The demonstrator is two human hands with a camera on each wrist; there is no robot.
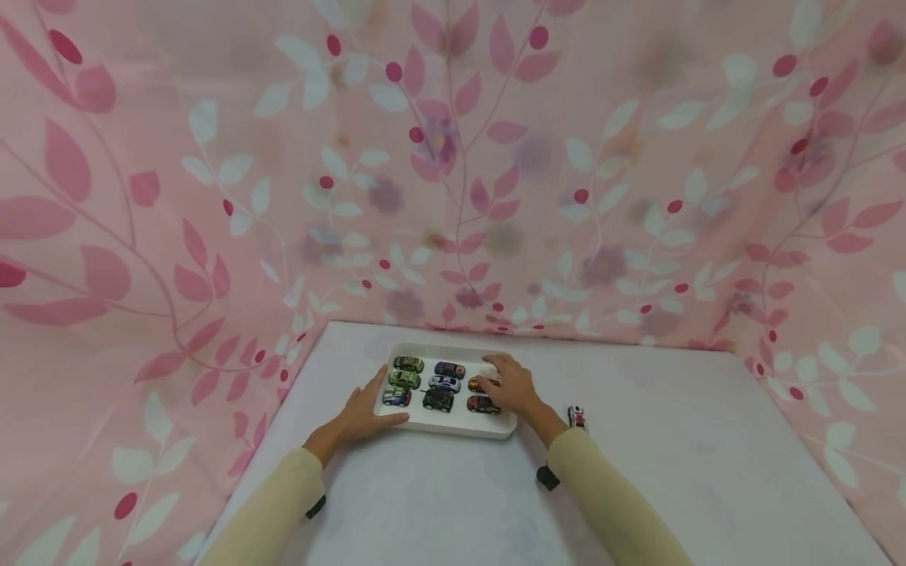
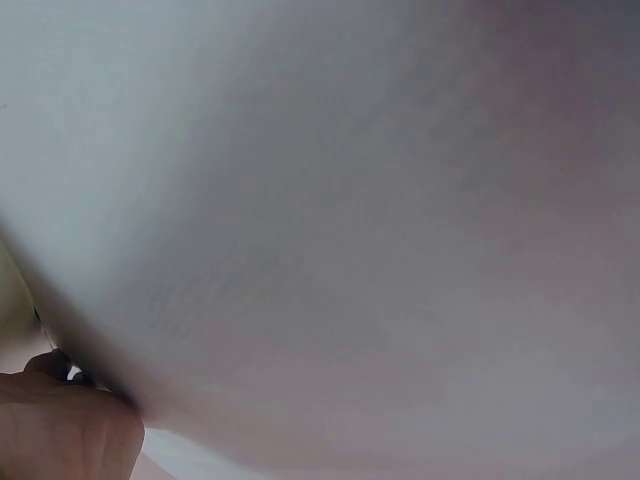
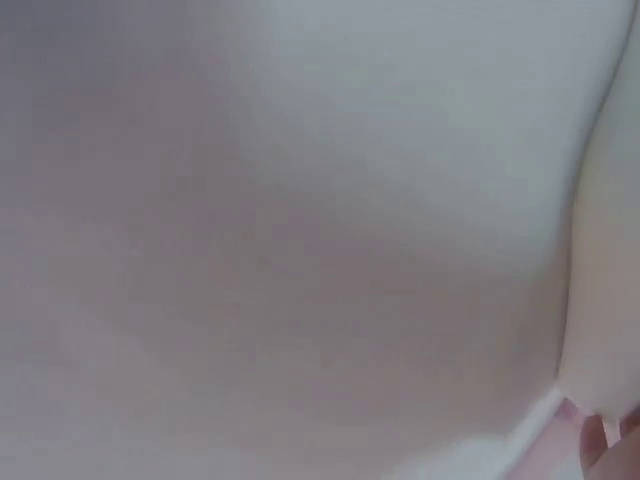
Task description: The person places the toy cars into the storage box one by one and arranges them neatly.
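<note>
A white tray (image 1: 446, 427) holds several small toy cars in columns. My left hand (image 1: 361, 413) lies against the tray's left end, fingers straight along the side and thumb along the front rim. Over the right end reaches my right hand (image 1: 515, 385), its thumb over a red and yellow toy car (image 1: 476, 385) that it partly hides. Whether the fingers pinch that car cannot be seen. Just nearer lies a dark red and green toy car (image 1: 483, 405). In the wrist views only small parts of the left hand (image 2: 70, 425) and right hand (image 3: 612, 455) show at the corners.
A white and red toy car (image 1: 576, 417) stands on the table right of the tray, beside the right forearm. The pale tabletop (image 1: 453, 495) extends nearer to me and to the right. Pink leaf-patterned cloth (image 1: 453, 157) hangs behind and at both sides.
</note>
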